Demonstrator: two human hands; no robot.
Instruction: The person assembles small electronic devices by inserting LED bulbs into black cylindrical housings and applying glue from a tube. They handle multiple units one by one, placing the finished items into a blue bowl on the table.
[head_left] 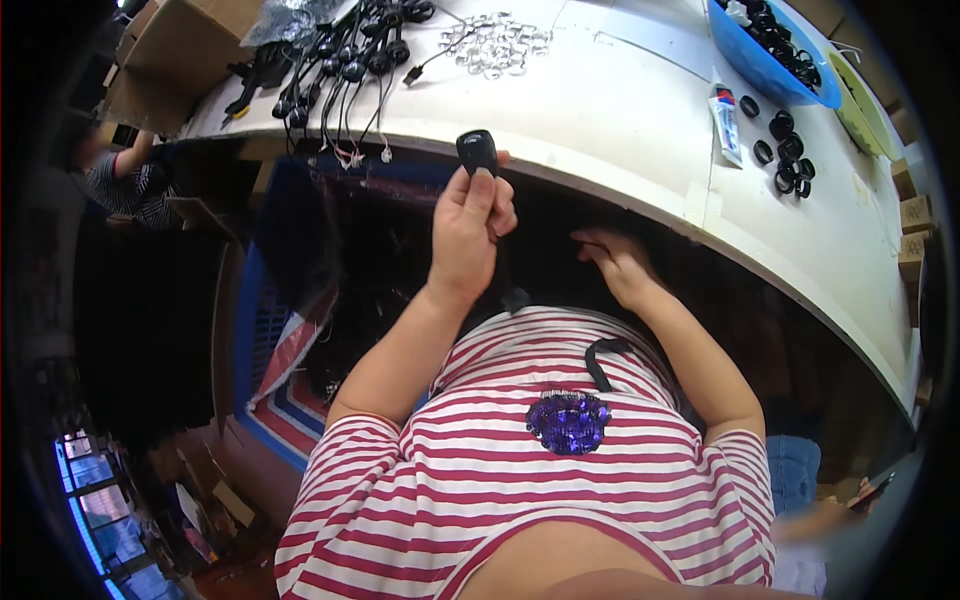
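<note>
— What's in the left hand (470, 225)?

— A glossy black plastic housing (477, 148), clamped between the thumb and bent fingers. It's up by the front edge of the counter (600, 100), its top showing against the white.

— And the right hand (618, 265)?

— Well apart from the other, fingers bent. Whether they grip anything I can't tell; it's dark behind them.

— What worries you?

— That pinch is the only support I can make out. If the thumb slips on such a smooth shell, the housing could drop into the dark, near the blue crate (268, 315), and be hard to find.

— Those black corded parts (350, 62)?

— Their white-tipped wires (350, 157) hang past the edge. A forearm brushing one could drag several down, bunched as they are.

— The black rings (790, 150) look safer.

— Mostly. They're loose, though, near the white-and-blue tube (726, 125); a careless knock could scatter them.
</note>
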